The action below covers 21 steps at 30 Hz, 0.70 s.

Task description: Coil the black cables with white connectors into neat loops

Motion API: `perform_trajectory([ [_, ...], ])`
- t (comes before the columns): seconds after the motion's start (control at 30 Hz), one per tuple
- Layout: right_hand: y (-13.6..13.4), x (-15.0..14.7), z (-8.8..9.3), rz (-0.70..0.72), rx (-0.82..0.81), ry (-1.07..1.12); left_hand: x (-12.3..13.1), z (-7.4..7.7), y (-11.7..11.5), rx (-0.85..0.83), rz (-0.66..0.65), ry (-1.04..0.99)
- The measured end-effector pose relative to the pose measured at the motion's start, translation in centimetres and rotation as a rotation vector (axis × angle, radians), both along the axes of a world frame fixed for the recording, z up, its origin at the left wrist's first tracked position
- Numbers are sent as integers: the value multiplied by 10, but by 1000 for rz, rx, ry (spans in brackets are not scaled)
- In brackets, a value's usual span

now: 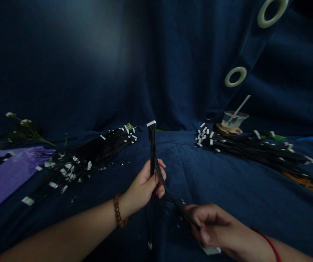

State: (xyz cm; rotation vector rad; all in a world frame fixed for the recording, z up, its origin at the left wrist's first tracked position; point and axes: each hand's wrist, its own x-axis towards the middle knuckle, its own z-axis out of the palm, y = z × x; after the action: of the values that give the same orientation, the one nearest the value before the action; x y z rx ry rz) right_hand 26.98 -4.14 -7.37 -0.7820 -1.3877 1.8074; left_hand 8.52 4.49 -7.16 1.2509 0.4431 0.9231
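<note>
In the middle, my left hand (142,185) is closed round a black wire harness (152,142). A wide white connector tops the harness, pointing up and away from me. Below the fist the wires split: some hang straight down, and one branch slants to the lower right. My right hand (216,223) pinches that branch near its end. Under the right fingers a flat white piece (212,250) shows, probably another connector, partly hidden by the hand.
A pile of black wire harnesses (96,149) with white connectors lies at left, beside purple plastic (17,174) and white flowers (26,122). Another bundle (254,149) lies at right, near a clear cup (234,119) and orange cords (306,185). Blue cloth (173,65) hangs behind.
</note>
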Motion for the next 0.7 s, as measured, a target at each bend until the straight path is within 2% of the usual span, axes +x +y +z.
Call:
perform_trajectory([
  [0.23,4,1,-3,16,-45,-88,-2,-3,-2,-23,-85,6],
  [0.4,6,-2,1,70,-111,-98,-5,-1,-6,29,-155,9],
  [0.57,5,0,-1,49,-138,2,-9,-2,-10,145,-207,88],
  [0.7,8,4,-4,-9,-184,180,-8,-3,-10,208,-190,142],
])
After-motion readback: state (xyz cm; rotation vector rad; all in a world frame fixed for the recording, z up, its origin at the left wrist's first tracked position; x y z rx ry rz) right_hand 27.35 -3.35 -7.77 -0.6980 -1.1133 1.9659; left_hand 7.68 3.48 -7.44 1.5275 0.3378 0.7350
